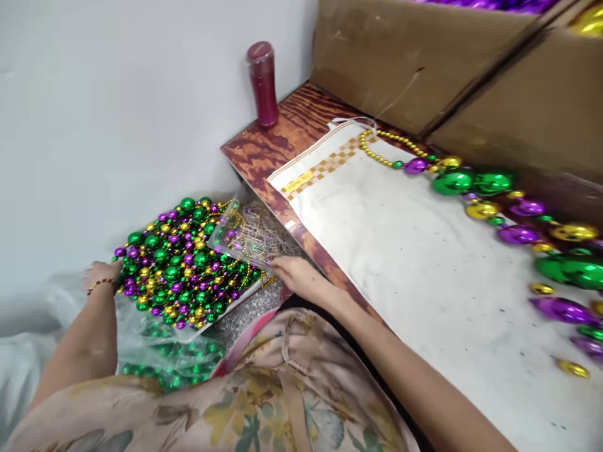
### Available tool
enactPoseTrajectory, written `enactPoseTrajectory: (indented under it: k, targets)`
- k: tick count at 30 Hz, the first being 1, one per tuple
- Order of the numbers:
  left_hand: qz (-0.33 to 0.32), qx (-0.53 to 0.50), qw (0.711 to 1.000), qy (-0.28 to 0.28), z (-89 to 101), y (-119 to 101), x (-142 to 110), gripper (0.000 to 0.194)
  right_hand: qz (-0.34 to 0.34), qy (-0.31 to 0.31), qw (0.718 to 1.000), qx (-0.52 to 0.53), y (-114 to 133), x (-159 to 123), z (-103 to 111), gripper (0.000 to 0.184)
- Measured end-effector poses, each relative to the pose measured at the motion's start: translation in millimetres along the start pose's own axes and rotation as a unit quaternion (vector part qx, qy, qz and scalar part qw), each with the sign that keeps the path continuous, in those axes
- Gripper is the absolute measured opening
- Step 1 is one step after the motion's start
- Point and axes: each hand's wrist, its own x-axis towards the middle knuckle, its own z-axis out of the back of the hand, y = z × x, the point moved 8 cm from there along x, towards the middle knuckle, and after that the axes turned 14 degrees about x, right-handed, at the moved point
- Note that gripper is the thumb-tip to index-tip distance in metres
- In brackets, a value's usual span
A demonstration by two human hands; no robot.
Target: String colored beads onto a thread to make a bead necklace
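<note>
A heap of green, purple and gold bead necklaces (pixel 181 263) lies on a flat board to the left of the table, low by my lap. My left hand (pixel 100 274), with a bracelet at the wrist, rests against the heap's left edge, and its fingers are blurred and partly hidden. On the heap's right side lies a clear plastic packet (pixel 245 233) of thin gold wire pieces. My right hand (pixel 298 276) reaches to the packet's lower corner, its fingers pressed together on the plastic.
A wooden table (pixel 264 150) carries a white cloth (pixel 400 251) and a long strand of large beads (pixel 490 188) along its far side. A dark red flask (pixel 262 85) stands at the corner. Cardboard boxes (pixel 424 56) stand behind. Bagged green beads (pixel 179 367) lie below the heap.
</note>
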Motion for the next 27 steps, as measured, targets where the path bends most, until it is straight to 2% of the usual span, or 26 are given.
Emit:
enactPoseTrajectory:
  k: [2, 4, 5, 7, 8, 9, 10, 11, 13, 14, 15, 16, 17, 20, 21, 24, 27]
  targets:
    - [0.043, 0.047, 0.994, -0.088, 9.2, -24, -3, 0.066, -0.019, -0.004, 0.999, 0.028, -10, -27, -10, 0.029]
    - [0.024, 0.06, 0.989, -0.133, 6.9, -69, -9, 0.046, -0.025, -0.022, 0.997, 0.065, -17, -51, -12, 0.03]
    - [-0.024, 0.059, 0.988, -0.142, 1.3, -102, -14, 0.038, -0.025, -0.042, 0.995, 0.083, -20, -62, -9, 0.03]
    - [-0.184, 0.037, 0.968, -0.167, -14.3, -186, -38, 0.036, -0.025, -0.09, 0.989, 0.116, -25, -81, -1, 0.03]
    - [-0.285, 0.015, 0.941, -0.181, -24.4, -233, -61, 0.036, -0.028, -0.114, 0.985, 0.128, -28, -90, 4, 0.029]
    - [-0.384, -0.017, 0.903, -0.191, -36.1, -279, -91, 0.036, -0.032, -0.134, 0.981, 0.138, -30, -98, 8, 0.029]
    - [-0.472, -0.053, 0.859, -0.192, -49.9, -321, -126, 0.033, -0.037, -0.152, 0.977, 0.145, -33, -106, 11, 0.029]
    - [-0.554, -0.077, 0.811, -0.17, -68.6, -362, -164, 0.029, -0.04, -0.169, 0.973, 0.152, -35, -113, 14, 0.029]
    - [-0.69, -0.09, 0.713, -0.087, -115.0, -432, -243, 0.023, -0.04, -0.199, 0.964, 0.17, -37, -127, 16, 0.029]
    - [-0.732, -0.078, 0.676, -0.034, -140.4, -463, -280, 0.019, -0.038, -0.215, 0.959, 0.182, -38, -134, 16, 0.03]
    - [-0.751, -0.072, 0.656, 0.01, -162.7, -491, -310, 0.015, -0.036, -0.23, 0.952, 0.197, -38, -141, 16, 0.031]
    - [-0.755, -0.075, 0.65, 0.046, -181.1, -517, -335, 0.012, -0.034, -0.244, 0.945, 0.213, -39, -149, 15, 0.032]
    - [-0.741, -0.092, 0.661, 0.073, -194.8, -542, -353, 0.01, -0.034, -0.259, 0.938, 0.227, -40, -156, 14, 0.033]
    - [-0.62, -0.204, 0.745, 0.134, -215.8, -606, -372, 0.012, -0.038, -0.303, 0.915, 0.263, -45, -175, 13, 0.034]
    - [-0.586, -0.229, 0.763, 0.146, -219.5, -623, -375, 0.015, -0.041, -0.316, 0.908, 0.271, -47, -180, 14, 0.034]
    - [-0.546, -0.25, 0.781, 0.173, -225.0, -661, -386, 0.012, -0.052, -0.342, 0.896, 0.279, -51, -189, 18, 0.034]
    - [-0.53, -0.27, 0.775, 0.215, -222.2, -672, -397, 0.007, -0.058, -0.346, 0.898, 0.267, -50, -189, 22, 0.035]
